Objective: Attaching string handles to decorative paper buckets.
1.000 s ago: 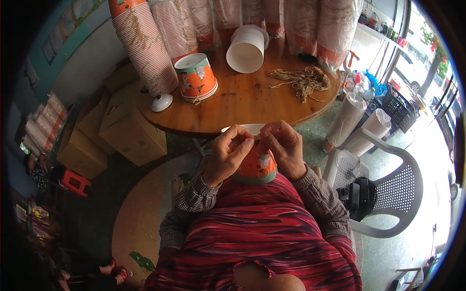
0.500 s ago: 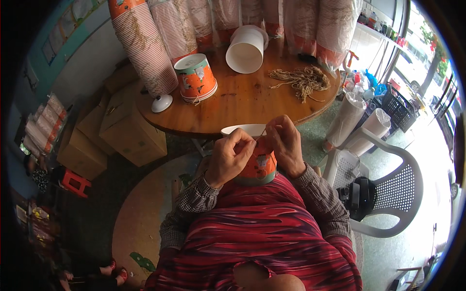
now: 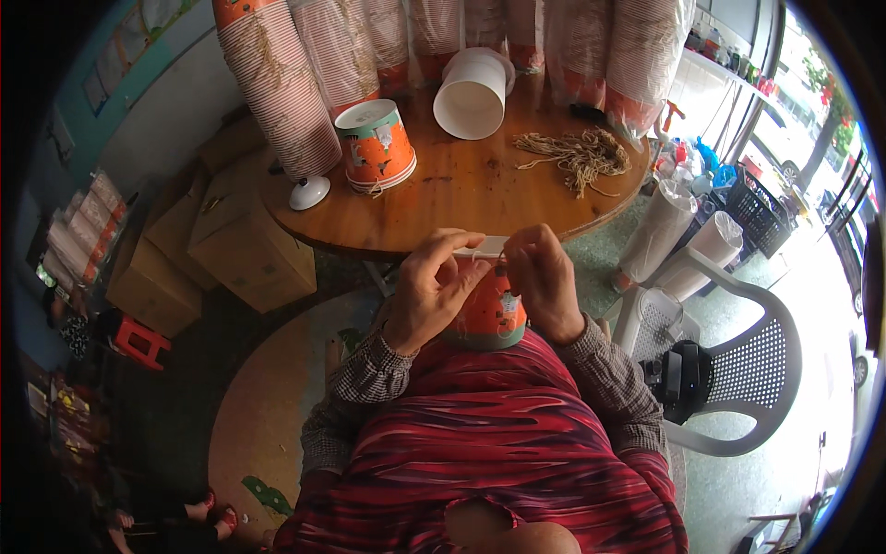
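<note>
An orange paper bucket (image 3: 490,312) with a white inside rests against my lap, its mouth facing the table. My left hand (image 3: 434,286) grips its left rim, and my right hand (image 3: 543,277) pinches at the rim on the right, where a thin pale string seems to run between my fingers. Both hands cover most of the bucket's opening. A heap of tan strings (image 3: 580,153) lies on the round wooden table (image 3: 461,198) ahead of me.
A stack of orange buckets (image 3: 376,148) stands upside down on the table, with a white bucket (image 3: 471,94) lying on its side behind. Tall sleeves of stacked cups (image 3: 281,88) line the far edge. Cardboard boxes (image 3: 245,245) sit left, a white plastic chair (image 3: 738,369) right.
My hands have shifted slightly on the bucket's rim, the fingers working closer together. The bucket stays in my lap.
</note>
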Action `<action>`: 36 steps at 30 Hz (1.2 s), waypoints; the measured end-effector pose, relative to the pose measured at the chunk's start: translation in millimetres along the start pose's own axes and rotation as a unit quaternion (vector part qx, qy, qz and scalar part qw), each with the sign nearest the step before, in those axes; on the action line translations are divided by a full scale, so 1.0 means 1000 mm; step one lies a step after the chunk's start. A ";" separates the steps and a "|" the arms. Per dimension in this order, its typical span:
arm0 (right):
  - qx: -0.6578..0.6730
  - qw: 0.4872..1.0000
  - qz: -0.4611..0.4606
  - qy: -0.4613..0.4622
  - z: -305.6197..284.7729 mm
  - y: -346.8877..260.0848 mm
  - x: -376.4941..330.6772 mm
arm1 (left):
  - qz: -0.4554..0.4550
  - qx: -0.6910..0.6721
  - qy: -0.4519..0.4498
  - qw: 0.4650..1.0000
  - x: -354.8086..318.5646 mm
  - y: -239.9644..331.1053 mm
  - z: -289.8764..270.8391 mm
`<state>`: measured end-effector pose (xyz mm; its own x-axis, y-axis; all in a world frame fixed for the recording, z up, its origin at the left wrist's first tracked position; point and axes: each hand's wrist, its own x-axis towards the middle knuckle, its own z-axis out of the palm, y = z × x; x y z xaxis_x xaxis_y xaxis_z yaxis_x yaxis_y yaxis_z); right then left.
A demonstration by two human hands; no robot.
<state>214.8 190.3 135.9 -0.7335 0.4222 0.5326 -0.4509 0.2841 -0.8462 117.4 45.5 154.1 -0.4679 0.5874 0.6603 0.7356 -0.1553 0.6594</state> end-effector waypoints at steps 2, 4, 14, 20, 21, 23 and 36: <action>-0.048 0.996 -0.059 -0.038 0.002 0.000 -0.002 | 0.021 0.007 -0.006 1.000 0.000 -0.002 0.001; -0.077 0.993 -0.074 -0.049 0.003 -0.003 -0.003 | 0.027 -0.052 -0.017 0.998 -0.002 -0.008 0.006; -0.089 0.994 -0.031 -0.051 0.007 -0.012 -0.007 | 0.062 0.017 -0.003 0.998 -0.005 -0.006 0.009; -0.070 0.993 -0.061 -0.077 0.010 -0.019 -0.012 | 0.039 -0.004 0.015 0.999 -0.008 -0.005 0.012; -0.058 0.992 -0.084 -0.074 0.011 -0.018 -0.013 | 0.060 0.011 0.011 0.998 -0.007 -0.004 0.011; -0.076 0.990 -0.095 -0.068 0.011 -0.020 -0.015 | 0.082 0.025 0.008 0.996 -0.005 -0.002 0.011; -0.022 0.911 -0.276 -0.305 -0.002 -0.059 -0.032 | 0.075 0.003 0.029 0.997 -0.004 -0.011 0.014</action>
<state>266.2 161.9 169.1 -0.5527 -0.3496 0.7565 -0.8264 0.3473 -0.4432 118.0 55.7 139.6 -0.3795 0.5103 0.7717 0.8021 -0.2341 0.5493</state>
